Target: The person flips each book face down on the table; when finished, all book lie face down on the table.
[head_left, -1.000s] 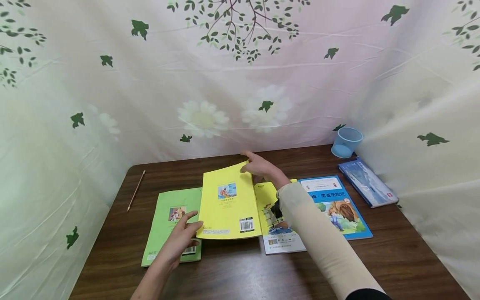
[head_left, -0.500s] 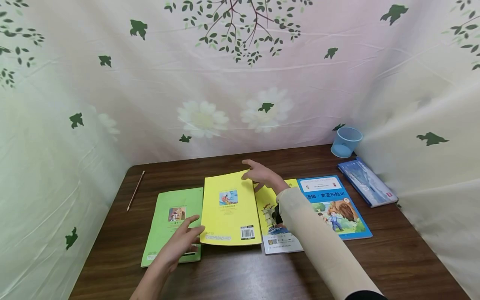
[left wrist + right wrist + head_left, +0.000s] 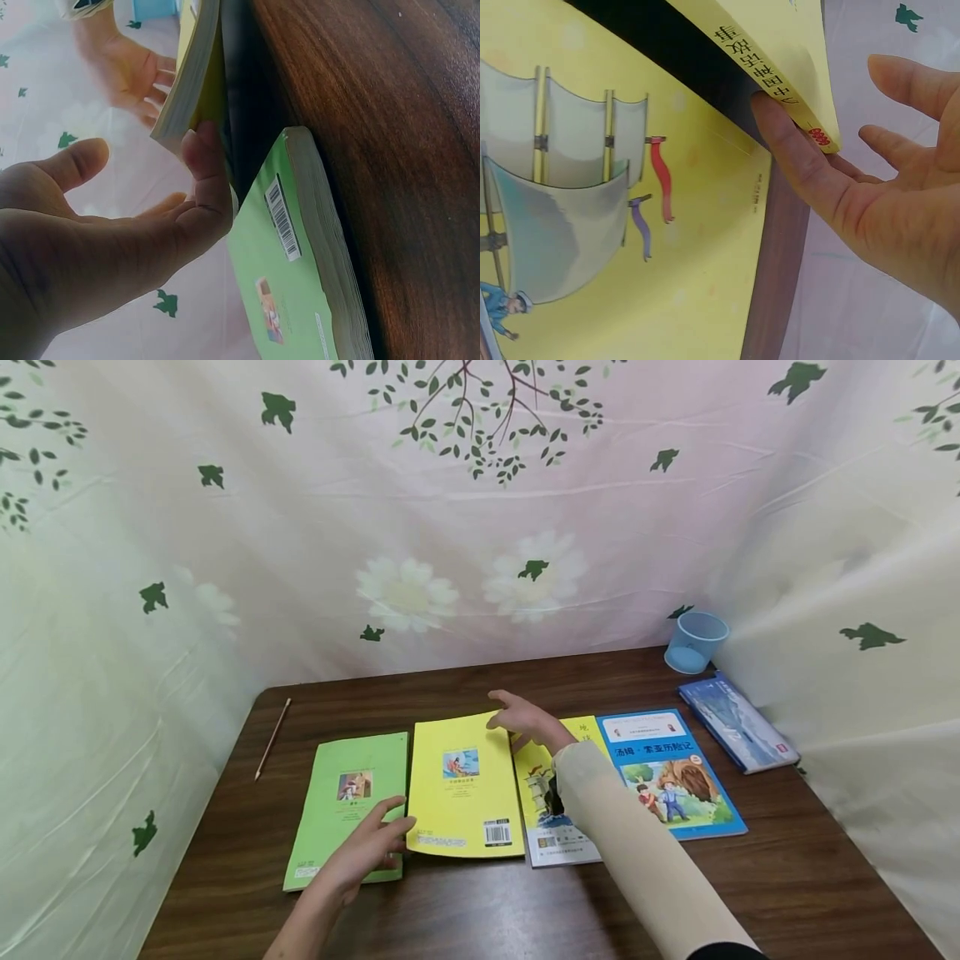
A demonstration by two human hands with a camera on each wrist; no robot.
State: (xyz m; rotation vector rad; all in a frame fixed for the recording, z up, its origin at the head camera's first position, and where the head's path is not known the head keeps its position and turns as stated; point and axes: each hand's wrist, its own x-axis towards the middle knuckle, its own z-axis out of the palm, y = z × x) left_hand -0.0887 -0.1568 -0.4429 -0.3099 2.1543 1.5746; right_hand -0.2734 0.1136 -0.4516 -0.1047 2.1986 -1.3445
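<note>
A yellow book point(image 3: 465, 806), back cover up, lies tilted between my two hands, its near part raised off the dark table. My left hand point(image 3: 367, 850) is at its near left corner; in the left wrist view a fingertip touches the corner from below, with the thumb point(image 3: 84, 161) held away. At the far right corner is my right hand point(image 3: 528, 720). The right wrist view has its index finger point(image 3: 791, 146) under the spine and the thumb point(image 3: 907, 82) apart. To the left lies a green book point(image 3: 330, 814), partly behind my left hand. A yellow ship-cover book point(image 3: 551, 850) is partly hidden by my right sleeve.
Right of the ship-cover book lies a blue-bordered picture book point(image 3: 675, 789). A thicker blue book point(image 3: 738, 722) lies at the table's right edge, with a light blue cup point(image 3: 693, 647) behind it. A pencil point(image 3: 272, 739) lies far left. Patterned cloth point(image 3: 465, 527) hangs around the table.
The yellow book has come down between the green and ship-cover books, shifting slightly right and nearer. Both hands have moved down with it.
</note>
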